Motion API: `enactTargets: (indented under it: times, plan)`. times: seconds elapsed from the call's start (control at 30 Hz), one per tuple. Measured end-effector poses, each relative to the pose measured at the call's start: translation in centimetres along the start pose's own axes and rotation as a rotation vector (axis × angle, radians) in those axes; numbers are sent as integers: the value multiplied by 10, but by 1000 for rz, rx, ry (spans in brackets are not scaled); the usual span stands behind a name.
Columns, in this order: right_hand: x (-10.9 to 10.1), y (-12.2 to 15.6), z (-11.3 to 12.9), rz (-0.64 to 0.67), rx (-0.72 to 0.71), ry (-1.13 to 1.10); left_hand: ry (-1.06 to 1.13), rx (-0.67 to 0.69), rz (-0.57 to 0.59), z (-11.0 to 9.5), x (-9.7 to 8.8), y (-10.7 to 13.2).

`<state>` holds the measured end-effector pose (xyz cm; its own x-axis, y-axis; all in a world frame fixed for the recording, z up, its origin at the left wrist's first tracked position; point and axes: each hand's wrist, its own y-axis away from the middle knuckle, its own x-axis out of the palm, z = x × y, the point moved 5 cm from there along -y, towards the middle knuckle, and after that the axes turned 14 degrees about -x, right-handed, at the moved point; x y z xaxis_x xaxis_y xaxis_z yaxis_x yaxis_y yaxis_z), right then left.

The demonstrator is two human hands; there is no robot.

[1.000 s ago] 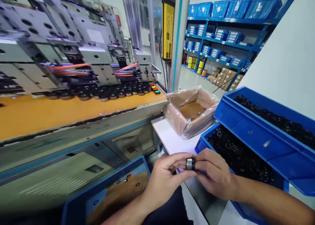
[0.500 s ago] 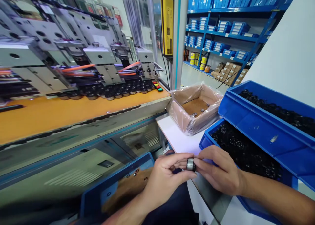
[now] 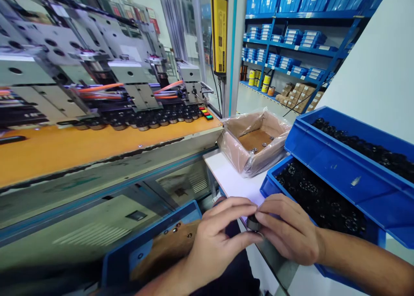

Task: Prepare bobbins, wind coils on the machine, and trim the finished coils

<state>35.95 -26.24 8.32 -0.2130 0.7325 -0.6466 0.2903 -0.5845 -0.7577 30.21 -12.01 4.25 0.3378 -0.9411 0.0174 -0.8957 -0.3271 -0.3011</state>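
Note:
A small dark round part (image 3: 253,222) with a cylindrical side sits between my two hands, just over the near edge of the white table (image 3: 223,168). My left hand (image 3: 223,229) grips it with the thumb below and the fingers above. From the other side, the fingertips of my right hand (image 3: 287,227) press on it too, covering some of its surface. Close beyond my right hand stands a blue bin (image 3: 270,184) full of black round parts (image 3: 310,194).
A second blue bin (image 3: 336,166) of black parts rests tilted above the first. Behind my hands is a plastic-lined carton (image 3: 233,147) with a few small parts. Machinery and several round parts (image 3: 142,125) line the orange bench (image 3: 80,151). A blue tray (image 3: 110,261) lies low left.
The part has turned in my fingers: its silvery ribbed side faced me before, and a dark side shows now. My left fingers have reached further over its top.

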Motion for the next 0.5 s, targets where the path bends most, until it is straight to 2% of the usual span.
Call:
enactTargets:
  times: [0.1, 0.2, 0.27, 0.33, 0.43, 0.5]
  plan:
    - [1, -1, 0, 3, 62, -67, -245, 266, 42, -16, -7, 0]
    - [2, 0, 1, 9, 90, -96, -261, 302, 15, -18, -8, 3]
    - [1, 1, 0, 2, 108, -86, -185, 205, -28, -12, -6, 5]
    - [0, 3, -2, -11, 122, -45, -37, 23, -37, 0, -2, 4]
    - [0, 5, -2, -20, 98, 4, 281, -211, 26, 17, 9, 3]
    - [0, 5, -3, -25, 81, 2, 456, -285, 89, 25, 16, 2]
